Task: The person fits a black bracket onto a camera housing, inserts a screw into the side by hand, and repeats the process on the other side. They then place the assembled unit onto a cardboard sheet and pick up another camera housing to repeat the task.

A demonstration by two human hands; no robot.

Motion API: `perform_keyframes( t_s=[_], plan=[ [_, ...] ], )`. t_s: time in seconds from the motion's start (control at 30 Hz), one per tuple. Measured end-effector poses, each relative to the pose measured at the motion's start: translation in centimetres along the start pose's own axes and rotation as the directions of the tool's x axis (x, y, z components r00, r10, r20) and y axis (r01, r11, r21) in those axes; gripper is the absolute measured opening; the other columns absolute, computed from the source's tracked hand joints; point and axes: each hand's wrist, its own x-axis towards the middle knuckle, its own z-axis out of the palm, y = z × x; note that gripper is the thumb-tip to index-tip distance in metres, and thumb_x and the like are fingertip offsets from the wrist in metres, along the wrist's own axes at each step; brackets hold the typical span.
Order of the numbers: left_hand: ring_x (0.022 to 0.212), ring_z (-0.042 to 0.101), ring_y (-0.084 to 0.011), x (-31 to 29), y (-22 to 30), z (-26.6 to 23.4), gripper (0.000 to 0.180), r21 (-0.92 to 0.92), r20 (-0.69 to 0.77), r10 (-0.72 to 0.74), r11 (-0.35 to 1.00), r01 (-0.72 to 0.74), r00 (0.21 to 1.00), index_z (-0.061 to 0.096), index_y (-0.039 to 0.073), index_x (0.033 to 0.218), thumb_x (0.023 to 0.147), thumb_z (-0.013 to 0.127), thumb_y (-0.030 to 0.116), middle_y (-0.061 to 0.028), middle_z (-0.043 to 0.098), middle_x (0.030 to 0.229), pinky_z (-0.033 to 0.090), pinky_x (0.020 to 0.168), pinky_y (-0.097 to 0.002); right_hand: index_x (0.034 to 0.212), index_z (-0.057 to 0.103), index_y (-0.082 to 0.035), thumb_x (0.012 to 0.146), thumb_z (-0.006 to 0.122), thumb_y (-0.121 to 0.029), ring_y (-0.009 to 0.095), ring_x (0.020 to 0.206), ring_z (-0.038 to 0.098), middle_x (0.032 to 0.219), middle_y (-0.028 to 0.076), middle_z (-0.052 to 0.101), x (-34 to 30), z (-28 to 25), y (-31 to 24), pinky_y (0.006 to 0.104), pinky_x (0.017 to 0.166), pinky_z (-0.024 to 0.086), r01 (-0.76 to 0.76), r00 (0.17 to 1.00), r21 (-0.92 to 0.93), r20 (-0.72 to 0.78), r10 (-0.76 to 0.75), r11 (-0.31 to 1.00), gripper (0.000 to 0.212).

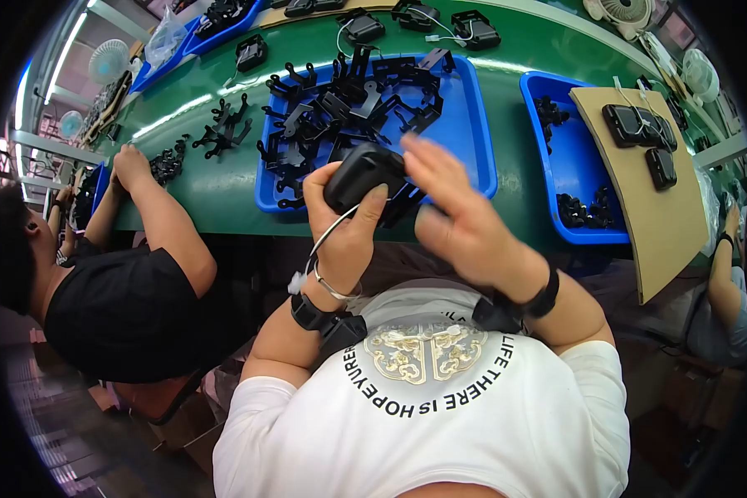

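Gripping a black casing (361, 176), the left hand (344, 245) has its fingers closed round the far side and its thumb pressed on the near face. The casing is off the bench, before the wearer's chest and by the near edge of a blue tray (480, 141). A white cable (328, 231) hangs from it past the left wrist. The right hand (461, 220) is blurred; I see its fingers extended and apart from the thumb, just beside the casing's right side. From where I stand I cannot tell whether they touch it, and I see nothing held there.

The tray contains a heap of black brackets (357, 104), bare toward its right end. It rests on a green worktop (212, 191). To its right, a cardboard sheet (668, 220) partly covers a second blue tray (568, 195). At the left, a co-worker in a black shirt (133, 311) sits with both hands at the bench.
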Motion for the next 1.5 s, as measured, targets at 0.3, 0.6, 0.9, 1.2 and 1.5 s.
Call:
perform_keyframes(
  t_s=[0.3, 0.6, 0.9, 1.2, 1.5],
  plan=[
    [0.081, 0.052, -0.0081, -0.3, 0.3, 0.3, 0.046, -0.048, -0.048, -0.038, 0.998, 0.036, 0.998, 0.04, 0.004, 0.113, 0.079, 0.07, 0.008, -0.0048, 0.051, 0.098, 0.045, 0.069, -0.0197, 0.131, 0.045, -0.002, 0.097, 0.032, -0.033, 0.033, 0.136, 0.017, 0.145, 0.019, 0.024, 0.0, 0.3, -1.1, 0.0419, 0.108, 0.014, 0.141, 0.988, -0.018, 0.061, -0.139, 0.99, 0.047],
    [0.079, 0.051, -0.0081, -0.4, 0.2, 0.2, 0.046, -0.016, -0.051, -0.022, 1.0, 0.021, 0.998, 0.039, 0.004, 0.113, 0.079, 0.07, 0.009, -0.0045, 0.05, 0.098, 0.044, 0.068, -0.0195, 0.124, 0.048, 0.002, 0.097, 0.037, -0.025, 0.038, 0.132, 0.021, 0.14, 0.024, 0.032, 0.1, 0.5, -0.6, 0.043, 0.108, 0.013, 0.119, 0.992, -0.01, -0.036, -0.119, 0.993, 0.04],
    [0.078, 0.051, -0.0076, -0.7, -0.5, 0.1, 0.045, -0.023, -0.048, -0.036, 0.999, 0.035, 0.998, 0.039, 0.004, 0.114, 0.08, 0.069, 0.008, -0.0042, 0.05, 0.096, 0.044, 0.066, -0.0187, 0.133, 0.04, -0.002, 0.099, 0.021, -0.036, 0.032, 0.136, 0.015, 0.145, 0.016, 0.026, 0.0, 1.6, -0.4, 0.0395, 0.11, 0.01, 0.072, 0.994, -0.018, 0.082, -0.07, 0.997, 0.052],
    [0.075, 0.051, -0.0072, -1.1, 0.3, 0.2, 0.044, -0.035, -0.101, -0.004, 0.999, 0.0, 0.995, 0.039, 0.005, 0.114, 0.081, 0.068, 0.008, -0.0042, 0.051, 0.094, 0.044, 0.065, -0.0185, 0.134, 0.04, -0.002, 0.099, 0.026, -0.032, 0.031, 0.137, 0.014, 0.145, 0.016, 0.028, -0.9, 1.6, -1.2, 0.0398, 0.11, 0.011, 0.174, 0.982, 0.142, 0.055, -0.183, 0.974, 0.048],
    [0.078, 0.05, -0.0077, -1.1, -0.2, 0.2, 0.045, 0.031, -0.055, 0.015, 0.999, -0.013, 0.998, 0.039, 0.004, 0.114, 0.08, 0.069, 0.009, -0.0051, 0.05, 0.097, 0.044, 0.067, -0.019, 0.133, 0.041, -0.001, 0.098, 0.029, -0.031, 0.031, 0.137, 0.015, 0.147, 0.016, 0.023, -1.2, 0.5, -0.8, 0.0417, 0.109, 0.011, 0.136, 0.979, 0.134, 0.135, -0.154, 0.982, 0.047]
  ],
)
